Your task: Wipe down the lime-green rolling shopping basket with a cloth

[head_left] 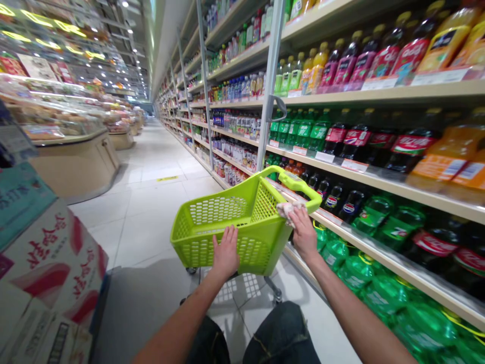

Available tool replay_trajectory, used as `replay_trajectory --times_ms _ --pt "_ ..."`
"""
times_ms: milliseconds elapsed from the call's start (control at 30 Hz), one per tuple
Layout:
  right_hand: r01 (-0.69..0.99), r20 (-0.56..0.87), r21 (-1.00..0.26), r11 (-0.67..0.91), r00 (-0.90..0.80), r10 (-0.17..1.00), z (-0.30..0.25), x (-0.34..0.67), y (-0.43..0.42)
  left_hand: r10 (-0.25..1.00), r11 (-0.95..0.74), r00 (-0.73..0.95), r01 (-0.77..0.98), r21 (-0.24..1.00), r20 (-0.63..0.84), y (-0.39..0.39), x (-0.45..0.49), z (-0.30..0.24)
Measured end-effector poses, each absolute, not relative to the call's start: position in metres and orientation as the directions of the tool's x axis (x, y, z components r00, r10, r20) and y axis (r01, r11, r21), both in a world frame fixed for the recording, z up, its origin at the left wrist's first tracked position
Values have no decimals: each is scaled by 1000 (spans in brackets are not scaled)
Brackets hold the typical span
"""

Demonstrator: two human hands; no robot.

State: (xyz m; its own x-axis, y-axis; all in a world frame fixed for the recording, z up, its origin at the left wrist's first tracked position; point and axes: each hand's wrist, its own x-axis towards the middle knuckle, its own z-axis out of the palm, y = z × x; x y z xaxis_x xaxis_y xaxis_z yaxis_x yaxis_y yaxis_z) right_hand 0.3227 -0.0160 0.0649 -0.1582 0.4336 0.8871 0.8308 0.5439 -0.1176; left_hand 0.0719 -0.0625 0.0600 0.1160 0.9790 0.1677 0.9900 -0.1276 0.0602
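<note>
A lime-green shopping cart [261, 253] stands side-on in front of my knees, its handle end to the right. My left hand [226, 251] lies flat against the near side of the basket, fingers stretched up to the rim and holding nothing. At the handle end, my right hand [303, 230] grips a crumpled whitish cloth [290, 210] and presses it to the frame just below the handle [301, 187]. The basket is bare inside as far as it shows. Part of the cloth is hidden under my right fingers.
Shelves of drink bottles [364, 136] run along the right, close to the handle. Stacked cartons [56, 258] stand at the left. A tiled aisle [151, 151] stretches ahead past a display counter [76, 162]. Large green bottles [382, 283] fill the bottom shelf.
</note>
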Motion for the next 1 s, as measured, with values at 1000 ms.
replay_trajectory --times_ms 1000 --pt "632 786 -67 772 -443 431 32 216 -26 974 -24 8 998 66 226 -79 12 47"
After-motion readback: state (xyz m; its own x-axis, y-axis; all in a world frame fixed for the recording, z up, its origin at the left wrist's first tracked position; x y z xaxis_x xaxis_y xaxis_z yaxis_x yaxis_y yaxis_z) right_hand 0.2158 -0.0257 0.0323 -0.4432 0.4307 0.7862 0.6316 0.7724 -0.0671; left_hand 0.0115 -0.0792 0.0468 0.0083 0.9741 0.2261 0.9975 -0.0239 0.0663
